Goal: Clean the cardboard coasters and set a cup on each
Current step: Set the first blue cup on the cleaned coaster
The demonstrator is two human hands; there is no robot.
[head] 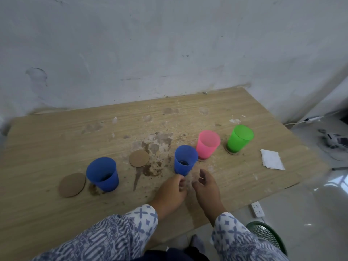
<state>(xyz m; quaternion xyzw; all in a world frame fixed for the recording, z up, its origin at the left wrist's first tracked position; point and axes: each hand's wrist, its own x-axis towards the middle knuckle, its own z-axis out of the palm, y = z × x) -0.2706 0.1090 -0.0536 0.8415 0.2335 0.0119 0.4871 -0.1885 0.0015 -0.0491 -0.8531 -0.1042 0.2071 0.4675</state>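
Cardboard disc (72,184) beside tapered blue cup (102,174)

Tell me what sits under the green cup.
A round cardboard coaster: its rim shows around the green cup's base. The rest of it is hidden by the cup.

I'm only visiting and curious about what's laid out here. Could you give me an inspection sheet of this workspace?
Surface: wooden table, stained and crumb-strewn in the middle.
Job's things: green cup and pink cup stand on coasters; left blue cup on bare table; middle blue cup, coaster underneath not discernible; left coaster and middle coaster bare.
Clutter: folded white paper at the table's right end.
Hands: left hand has its fingertips at the middle blue cup's base, grip unclear; right hand loosely curled, holds nothing.
Cables: power strip on the floor; white cable by the wall.
Surroundings: scuffed wall; green mesh basket.
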